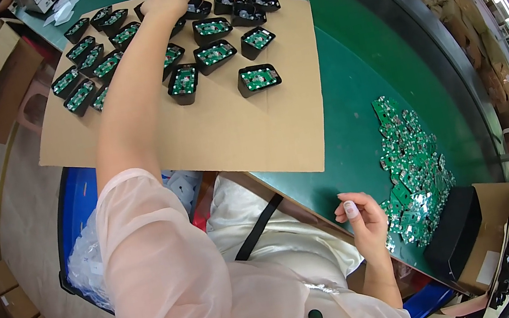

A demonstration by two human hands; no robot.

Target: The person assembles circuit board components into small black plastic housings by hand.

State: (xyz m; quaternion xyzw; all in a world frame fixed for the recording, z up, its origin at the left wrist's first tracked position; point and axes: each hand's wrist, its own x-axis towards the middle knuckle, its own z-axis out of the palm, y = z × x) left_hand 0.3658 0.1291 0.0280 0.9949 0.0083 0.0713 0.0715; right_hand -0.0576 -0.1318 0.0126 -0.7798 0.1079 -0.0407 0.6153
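Head view: left hand at the far row of housings, right hand at the near table edge.
The left hand [166, 3] is extended over the brown flat cardboard sheet [229, 129], fingers bent downward among black plastic open-topped housings [260, 83]; its fingertips are hidden, so whether it grasps one cannot be determined. The housings stand in groups on the sheet, many with a green circuit board seated in the opening. The right hand [368, 224] is released, fingers loosely curled, with a white covering [351, 209] on one digit. It is located just left of a heap of loose green circuit boards [409, 166] on the green table [348, 74]. A black rectangular bin [456, 232] adjoins the heap.
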